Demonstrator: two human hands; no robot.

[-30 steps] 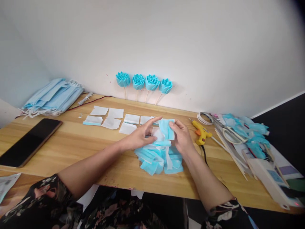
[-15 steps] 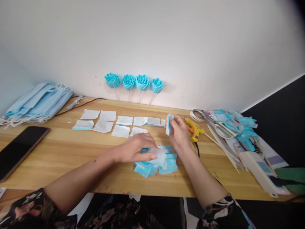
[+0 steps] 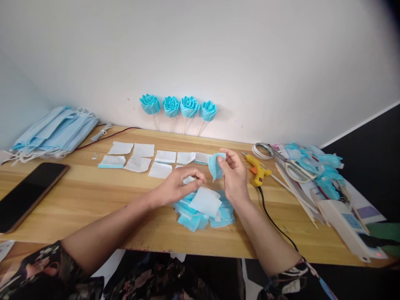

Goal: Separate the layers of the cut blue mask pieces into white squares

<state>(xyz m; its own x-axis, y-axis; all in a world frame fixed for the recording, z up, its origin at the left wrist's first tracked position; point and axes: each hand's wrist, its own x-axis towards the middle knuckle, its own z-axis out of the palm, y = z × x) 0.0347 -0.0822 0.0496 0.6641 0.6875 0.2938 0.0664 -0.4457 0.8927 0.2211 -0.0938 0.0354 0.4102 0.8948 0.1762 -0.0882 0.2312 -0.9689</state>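
My right hand (image 3: 234,175) pinches a small blue piece of mask fabric (image 3: 213,165) and holds it upright above the wooden table (image 3: 93,200). My left hand (image 3: 178,186) is just to its left with the fingers curled toward the thumb, over a white fabric square (image 3: 204,201). That square lies on top of a pile of cut blue pieces (image 3: 200,212) near the table's front edge. Whether the left fingers hold anything I cannot make out.
Several white squares (image 3: 140,158) lie in rows behind the hands. Blue fabric roses (image 3: 178,106) on sticks lean on the wall. A stack of face masks (image 3: 56,131) and a phone (image 3: 28,193) are at left. A yellow glue gun (image 3: 258,170), scissors (image 3: 296,168) and sticks are at right.
My left hand laid a white square on the blue pile, then lifted and moved toward the right hand. The right hand kept the blue piece, now turned and curved.
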